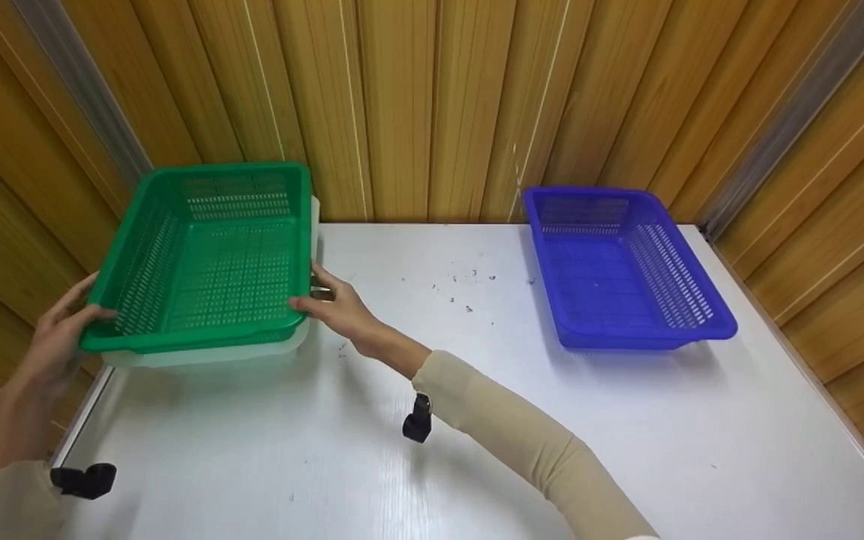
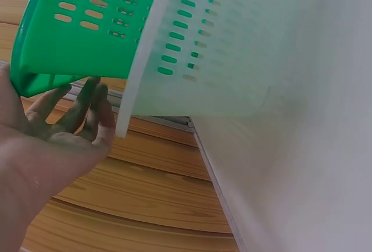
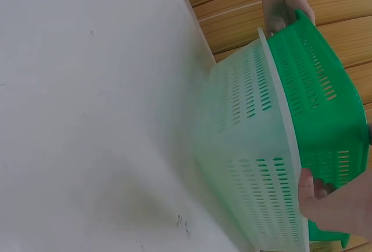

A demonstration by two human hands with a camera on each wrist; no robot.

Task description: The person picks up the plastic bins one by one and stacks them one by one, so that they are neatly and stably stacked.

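While both hands grip its near corners, left hand [image 1: 57,337] and right hand [image 1: 338,304], fingers curled, a green basket [image 1: 207,255] sits nested in a white basket [image 1: 207,356]; a blue basket [image 1: 619,266] rests far right on the surface [image 1: 432,420].

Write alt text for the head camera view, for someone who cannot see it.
Two hands, left hand and right hand, grip a green basket nested in a white basket at a white table's left edge. A blue basket sits at right before wood panelling.

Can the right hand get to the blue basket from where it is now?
Probably yes: bare table lies between the right hand and the blue basket. But that hand now grips the green basket rim.
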